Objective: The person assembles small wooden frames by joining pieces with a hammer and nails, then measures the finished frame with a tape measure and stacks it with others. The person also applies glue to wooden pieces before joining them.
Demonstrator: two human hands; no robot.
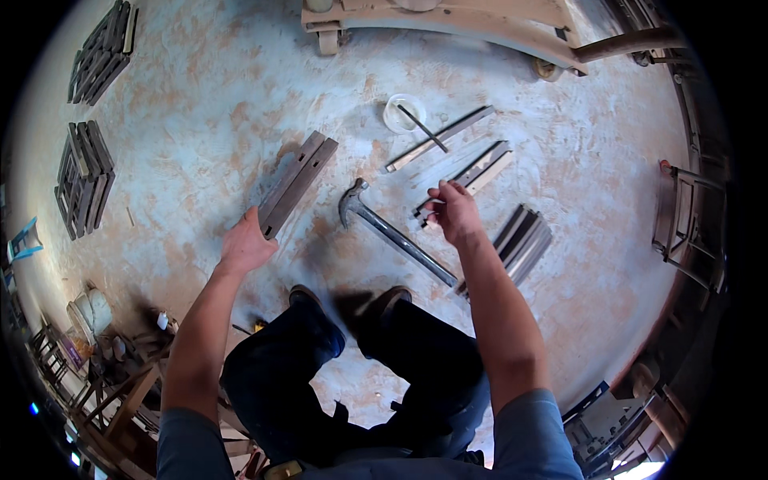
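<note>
Head view: left hand (246,246) grip clamps two wooden slats (296,182), right hand (454,212) pinches something small, one hammer (392,230)

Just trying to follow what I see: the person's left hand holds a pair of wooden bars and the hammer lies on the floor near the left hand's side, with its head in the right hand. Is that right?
Not quite. The head view shows the hammer lying free on the floor; the right hand pinches something small that I cannot make out, beside a wooden piece. The left hand does hold the pair of wooden bars.

Bright even daylight, soft shadows, heavy fisheye bending, dark corners.
</note>
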